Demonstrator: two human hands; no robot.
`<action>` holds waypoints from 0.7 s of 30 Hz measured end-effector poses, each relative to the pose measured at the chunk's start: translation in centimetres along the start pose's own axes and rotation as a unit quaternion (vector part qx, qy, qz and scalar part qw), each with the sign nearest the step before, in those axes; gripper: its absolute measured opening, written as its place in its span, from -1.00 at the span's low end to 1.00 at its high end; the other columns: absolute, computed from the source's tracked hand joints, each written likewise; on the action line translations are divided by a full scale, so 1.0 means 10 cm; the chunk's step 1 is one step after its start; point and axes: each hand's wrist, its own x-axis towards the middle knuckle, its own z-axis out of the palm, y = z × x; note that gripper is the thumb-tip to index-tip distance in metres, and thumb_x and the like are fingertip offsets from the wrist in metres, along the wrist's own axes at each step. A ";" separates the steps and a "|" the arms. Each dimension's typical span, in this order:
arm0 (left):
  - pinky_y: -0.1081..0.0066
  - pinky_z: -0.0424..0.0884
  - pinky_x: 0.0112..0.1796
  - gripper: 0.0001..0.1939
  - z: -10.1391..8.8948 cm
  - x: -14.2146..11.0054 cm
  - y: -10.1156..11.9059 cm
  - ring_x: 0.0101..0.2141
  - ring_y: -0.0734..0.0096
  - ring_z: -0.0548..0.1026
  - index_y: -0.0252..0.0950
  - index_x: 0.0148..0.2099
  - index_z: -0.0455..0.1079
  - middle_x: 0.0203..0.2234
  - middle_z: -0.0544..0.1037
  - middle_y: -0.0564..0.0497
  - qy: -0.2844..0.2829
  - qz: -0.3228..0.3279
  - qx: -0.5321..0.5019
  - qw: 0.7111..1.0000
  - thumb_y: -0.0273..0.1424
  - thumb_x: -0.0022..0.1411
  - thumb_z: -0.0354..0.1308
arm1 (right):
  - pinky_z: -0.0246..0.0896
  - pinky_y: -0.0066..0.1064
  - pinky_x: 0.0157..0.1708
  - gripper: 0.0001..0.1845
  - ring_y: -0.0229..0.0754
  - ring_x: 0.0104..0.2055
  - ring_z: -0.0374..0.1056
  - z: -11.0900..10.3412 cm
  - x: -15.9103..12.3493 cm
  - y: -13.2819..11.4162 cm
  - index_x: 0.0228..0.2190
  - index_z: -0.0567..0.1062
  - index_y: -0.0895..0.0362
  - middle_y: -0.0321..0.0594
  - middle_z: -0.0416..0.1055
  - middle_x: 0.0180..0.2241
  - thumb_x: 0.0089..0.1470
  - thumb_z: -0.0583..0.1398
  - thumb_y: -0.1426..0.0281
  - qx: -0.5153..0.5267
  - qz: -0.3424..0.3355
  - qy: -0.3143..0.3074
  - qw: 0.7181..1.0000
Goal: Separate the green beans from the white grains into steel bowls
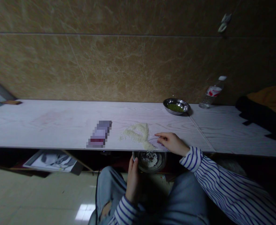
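My left hand [133, 181] is closed on the left rim of a bowl [161, 167], just below the table's front edge. White grains [151, 160] that look like rice lie in the bowl, and some seem to be dropping in from the edge. More of the rice [138, 133] is spread loosely on the table, with a trail reaching the edge above the bowl. To the right of that trail, my right hand [169, 142] rests low over the tabletop with its fingers bent together. A pale, thin patch shows under its fingertips; whether it is a held sheet is unclear.
A metal bowl [176, 107] with green contents stands at the back, beside a clear bottle [212, 92] with a white cap. Dark and orange cloth [266, 106] lies at right. A blurred-out flat object [99, 134] is left of the rice. Below the table [46, 125] sits an open drawer [56, 161].
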 end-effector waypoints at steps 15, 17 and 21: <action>0.28 0.22 0.18 -0.51 0.02 -0.03 0.01 0.22 0.19 0.32 -0.22 0.26 0.24 0.23 0.38 -0.17 -0.018 0.004 -0.017 1.000 -0.26 0.33 0.06 | 0.35 -0.38 -0.37 -0.62 -0.17 -0.40 0.48 -0.11 0.04 0.04 -0.11 0.62 0.21 -0.09 0.63 -0.31 0.05 0.16 0.47 -0.040 0.010 0.060 0.997; 0.26 0.20 0.19 -0.51 0.01 -0.03 0.01 0.22 0.19 0.32 -0.21 0.27 0.23 0.22 0.39 -0.15 -0.022 0.005 -0.016 1.000 -0.25 0.33 0.07 | 0.34 -0.38 -0.37 -0.63 -0.16 -0.41 0.47 -0.06 0.02 0.02 -0.11 0.62 0.20 -0.11 0.63 -0.34 0.05 0.16 0.45 -0.041 0.009 0.054 0.998; 0.25 0.18 0.20 -0.49 0.01 -0.02 0.00 0.23 0.19 0.30 -0.23 0.28 0.21 0.22 0.39 -0.14 -0.014 0.003 -0.008 1.000 -0.24 0.33 0.05 | 0.33 -0.39 -0.38 -0.62 -0.19 -0.44 0.45 0.03 -0.06 -0.04 -0.08 0.61 0.18 -0.17 0.62 -0.38 0.07 0.16 0.42 -0.038 0.001 0.037 0.999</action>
